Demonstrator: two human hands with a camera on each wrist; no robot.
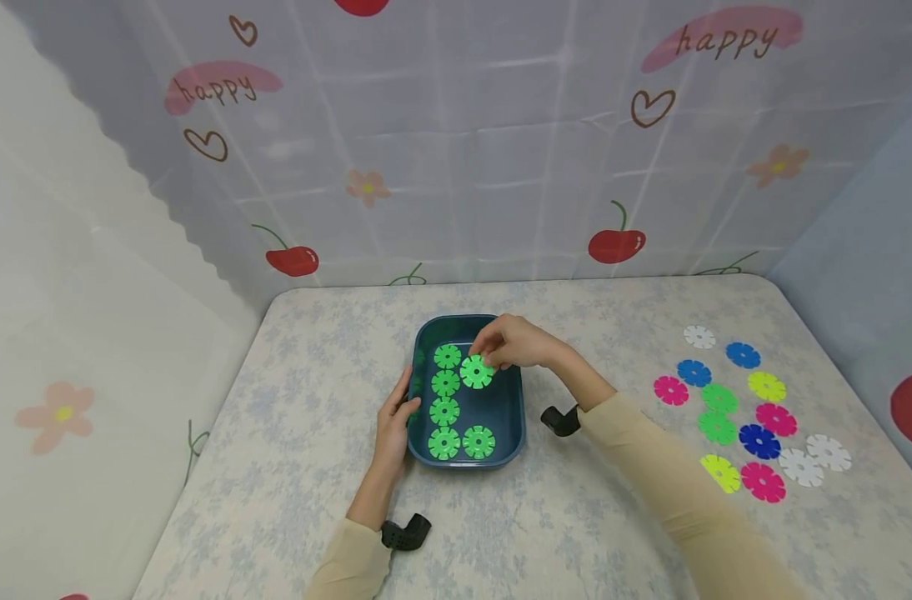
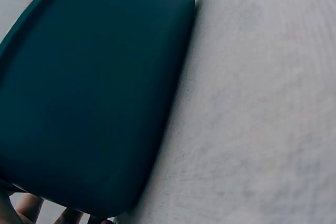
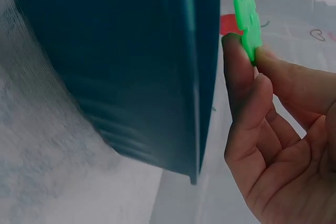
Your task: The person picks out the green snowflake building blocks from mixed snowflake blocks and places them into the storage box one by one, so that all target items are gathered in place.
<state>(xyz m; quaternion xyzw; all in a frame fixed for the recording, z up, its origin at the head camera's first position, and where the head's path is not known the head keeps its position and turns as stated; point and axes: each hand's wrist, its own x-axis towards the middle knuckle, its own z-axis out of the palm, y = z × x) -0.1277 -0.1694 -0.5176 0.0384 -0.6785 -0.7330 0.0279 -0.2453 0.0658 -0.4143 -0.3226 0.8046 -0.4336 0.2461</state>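
A dark blue plastic tray (image 1: 467, 465) lies on the table with several green notched discs inside, four in a column along its left side and one green disc (image 1: 478, 442) beside the lowest. Over the tray's upper right part, my right hand (image 1: 519, 340) pinches another green disc (image 1: 476, 372) by its edge. In the right wrist view, thumb and fingertips grip that disc (image 3: 248, 17) above the rim. My left hand (image 1: 391, 423) holds the tray's left side, thumb at the rim. Its fingers (image 2: 30, 206) show only partly past the tray wall (image 2: 94, 93) in the left wrist view.
Loose notched discs lie scattered at the table's right: pink (image 1: 671, 390), blue (image 1: 744, 355), yellow (image 1: 767, 386), white (image 1: 802, 467) and green (image 1: 717, 427). A printed curtain (image 1: 471, 167) hangs behind the table. Each wrist wears a black camera mount (image 1: 407, 532).
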